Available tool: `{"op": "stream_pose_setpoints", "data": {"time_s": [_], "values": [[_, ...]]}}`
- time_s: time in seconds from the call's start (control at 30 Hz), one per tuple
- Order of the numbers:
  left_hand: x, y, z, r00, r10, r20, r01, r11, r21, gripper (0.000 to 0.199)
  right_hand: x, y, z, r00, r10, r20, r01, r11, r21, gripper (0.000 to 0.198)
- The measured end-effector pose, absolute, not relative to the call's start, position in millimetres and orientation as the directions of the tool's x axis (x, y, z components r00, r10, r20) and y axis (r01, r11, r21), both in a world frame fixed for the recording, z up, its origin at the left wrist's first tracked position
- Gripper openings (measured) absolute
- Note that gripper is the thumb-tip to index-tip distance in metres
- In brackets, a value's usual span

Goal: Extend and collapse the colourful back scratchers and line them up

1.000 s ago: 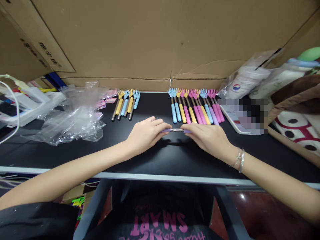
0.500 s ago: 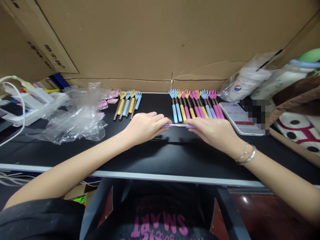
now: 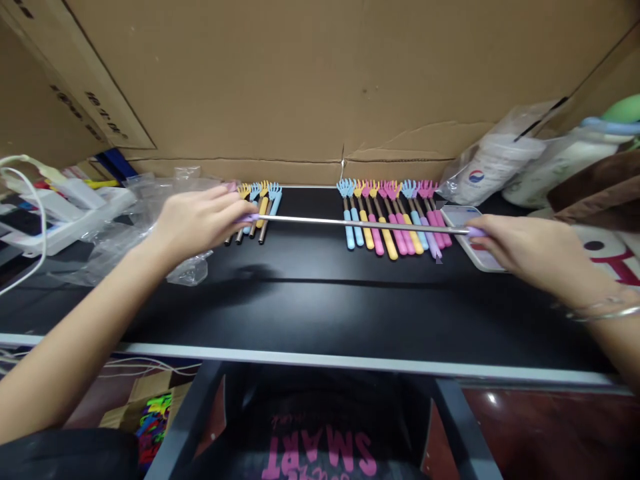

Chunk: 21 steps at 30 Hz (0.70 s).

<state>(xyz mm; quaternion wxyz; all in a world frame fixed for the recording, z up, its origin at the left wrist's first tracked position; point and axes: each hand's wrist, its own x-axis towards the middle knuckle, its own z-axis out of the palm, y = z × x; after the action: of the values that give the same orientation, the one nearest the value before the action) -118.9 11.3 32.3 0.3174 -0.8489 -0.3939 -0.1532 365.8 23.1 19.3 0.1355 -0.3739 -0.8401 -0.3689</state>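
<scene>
Between my two hands stretches a telescopic back scratcher (image 3: 360, 225), its thin metal rod drawn out long and level above the black table. My left hand (image 3: 197, 220) is closed on one purple end, and my right hand (image 3: 533, 257) grips the other purple end. Fingers cover most of both ends. Behind the rod lies a row of several short back scratchers (image 3: 391, 243) with blue, yellow, pink and purple handles. Close to my left hand is a smaller group of back scratchers (image 3: 263, 213) in blue and yellow, partly covered by that hand.
Crumpled clear plastic bags (image 3: 107, 230) lie at left beside a white power strip (image 3: 75, 223). A phone (image 3: 465, 243) sits partly under my right hand. A bagged cup (image 3: 487, 170) and a bottle (image 3: 565, 157) stand at back right. Cardboard (image 3: 280, 87) walls the back.
My hands have moved far apart, left hand leftward and right hand rightward. The back scratcher's metal rod has lengthened from a short piece to a long one.
</scene>
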Motion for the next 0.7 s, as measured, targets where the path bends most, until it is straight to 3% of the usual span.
{"op": "stream_pose_setpoints", "data": {"time_s": [0.13,0.3,0.5,0.7], "values": [[-162.1,15.1,30.9,0.601,0.611,0.516,0.797,-0.415,-0.438,0.036,409.2,35.4,16.1,-0.577,0.701,0.419,0.806,0.404,0.433,0.051],[-198.2,18.0,17.5,0.496,0.669,0.554,0.868,-0.383,-0.316,0.042,448.6,42.4,9.8,-0.475,0.798,0.37,0.867,0.352,0.353,0.051],[-208.9,20.9,11.0,0.431,0.682,0.59,0.898,-0.387,-0.209,0.039,469.3,42.9,6.3,-0.462,0.783,0.417,0.877,0.332,0.348,0.048],[-208.0,14.8,15.5,0.474,0.642,0.603,0.88,-0.319,-0.353,0.041,453.9,27.7,12.1,-0.558,0.638,0.53,0.817,0.31,0.486,0.04]]}}
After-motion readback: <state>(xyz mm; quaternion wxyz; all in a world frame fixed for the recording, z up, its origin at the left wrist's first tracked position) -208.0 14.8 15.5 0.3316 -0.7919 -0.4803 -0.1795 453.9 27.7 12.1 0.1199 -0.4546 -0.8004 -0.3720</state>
